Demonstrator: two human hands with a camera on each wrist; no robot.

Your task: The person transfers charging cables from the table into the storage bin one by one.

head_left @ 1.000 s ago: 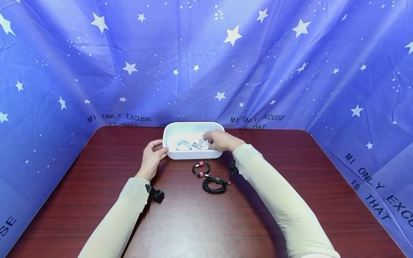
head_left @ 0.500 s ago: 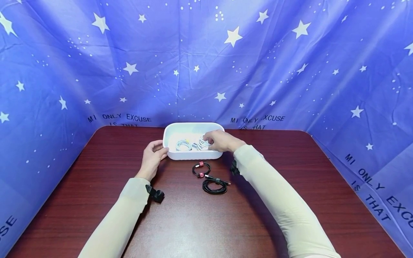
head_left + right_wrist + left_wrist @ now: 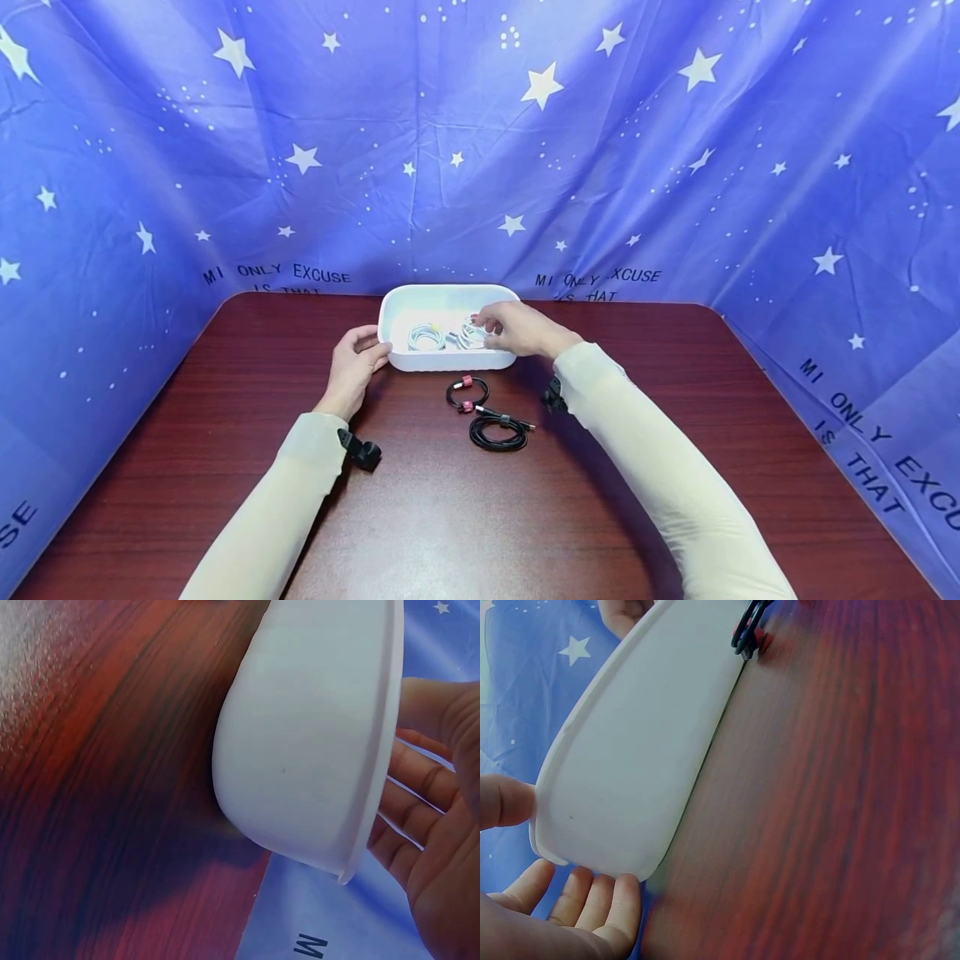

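Note:
A white oblong box (image 3: 450, 360) stands at the back of the table. Two coiled pale cables lie in it: a left coil (image 3: 426, 337) with a yellow mark and a right coil (image 3: 471, 335). My left hand (image 3: 352, 367) holds the box's left end; in the left wrist view its thumb (image 3: 508, 801) touches the rim and its fingertips meet the end wall. My right hand (image 3: 521, 327) reaches over the right rim, thumb and fingers apart above the right coil. In the right wrist view the box wall (image 3: 307, 742) hides its fingertips.
In front of the box lie a small black cable loop (image 3: 448, 393) with red ties and a larger coiled black cable (image 3: 498, 447). The dark red wooden table (image 3: 442, 517) backs onto a blue star-patterned curtain (image 3: 465, 200).
My right hand and forearm have shifted slightly to the right, while the right coil keeps its place in the box. My left hand stays on the box.

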